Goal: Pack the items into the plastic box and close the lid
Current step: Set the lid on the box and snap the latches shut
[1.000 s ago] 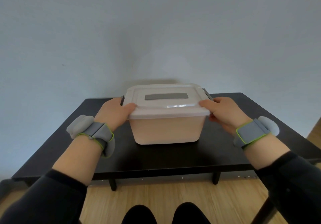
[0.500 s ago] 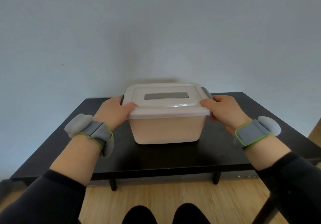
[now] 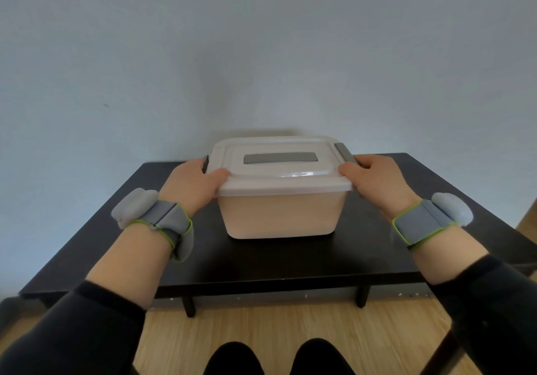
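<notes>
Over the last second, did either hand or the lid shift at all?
Barely. The right hand edged slightly up along the lid's right end, beside the grey latch. The left hand kept its grip at the left end; the plastic box stayed put on the black table.

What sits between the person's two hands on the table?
In the head view, the plastic box with its lid on sits between the left hand and right hand; both grip its ends.
</notes>
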